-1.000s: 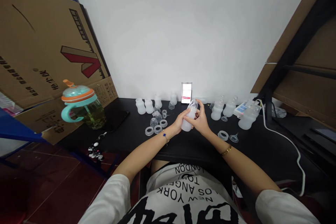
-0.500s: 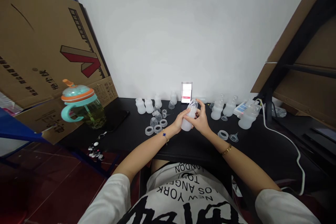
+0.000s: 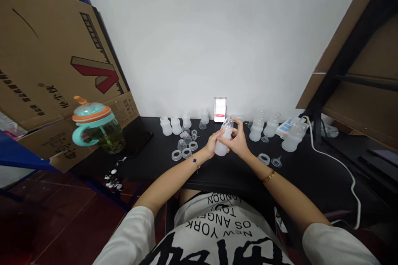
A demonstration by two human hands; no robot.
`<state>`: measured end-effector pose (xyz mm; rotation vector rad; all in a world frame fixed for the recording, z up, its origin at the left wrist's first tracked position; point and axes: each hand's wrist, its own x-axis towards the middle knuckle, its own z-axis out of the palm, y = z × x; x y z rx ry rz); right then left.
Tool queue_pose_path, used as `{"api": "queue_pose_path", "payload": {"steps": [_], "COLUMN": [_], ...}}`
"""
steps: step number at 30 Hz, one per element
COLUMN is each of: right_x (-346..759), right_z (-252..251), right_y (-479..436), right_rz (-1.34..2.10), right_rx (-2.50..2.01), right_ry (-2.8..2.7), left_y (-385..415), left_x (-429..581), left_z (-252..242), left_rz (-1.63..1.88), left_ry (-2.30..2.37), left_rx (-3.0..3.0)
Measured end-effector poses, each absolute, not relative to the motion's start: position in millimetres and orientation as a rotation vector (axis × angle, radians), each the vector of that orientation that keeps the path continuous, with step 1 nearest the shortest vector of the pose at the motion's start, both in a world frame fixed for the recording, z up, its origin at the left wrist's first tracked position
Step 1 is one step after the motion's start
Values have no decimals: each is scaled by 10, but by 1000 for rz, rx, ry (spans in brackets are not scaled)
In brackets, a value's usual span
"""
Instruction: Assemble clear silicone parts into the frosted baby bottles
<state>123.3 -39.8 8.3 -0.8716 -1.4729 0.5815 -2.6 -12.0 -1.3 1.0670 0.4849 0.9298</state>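
A frosted white baby bottle (image 3: pixel 221 148) with a clear cap on top is held over the near middle of the black table. My left hand (image 3: pixel 212 142) is wrapped round its left side. From the right, my right hand (image 3: pixel 239 141) grips the bottle's upper part, its index finger raised beside the cap. To the left lie several white collar rings (image 3: pixel 177 155) and clear domed caps (image 3: pixel 182 145). On the right are one more ring (image 3: pixel 264 159) and a clear nipple (image 3: pixel 276 161) lying on its flange.
Open bottles (image 3: pixel 166 126) stand at the back left, capped bottles (image 3: pixel 256 129) at the right. A lit phone (image 3: pixel 220 109) leans on the wall. A tumbler of tea (image 3: pixel 99 126) stands far left. A white cable (image 3: pixel 337 165) runs down the right side.
Both hands keep nearly the same hold on the bottle. The view has shifted very slightly; nothing else has visibly moved.
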Motion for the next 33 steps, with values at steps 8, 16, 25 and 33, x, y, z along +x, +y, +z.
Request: {"api": "queue_pose_path", "payload": {"steps": [8,16,25,33], "right_x": [1245,1258,1247,1233], "right_z": [137,122,76,66], "right_y": [-430,-428,-385,-371], "right_rz": [622,617,683,647], "right_rx": [-884,-868,-846,-908], "right_ry": [-1459,-1473,-1445,-1515], "left_y": [-131,-67,-68,-83], "left_x": [-26,-35,-42,24], "left_z": [-11,-80,-59,-14], "left_rz": [924,925,916,1029], "left_ry": [493,483,504,432], "left_rx": [1101,1181,1119,982]}}
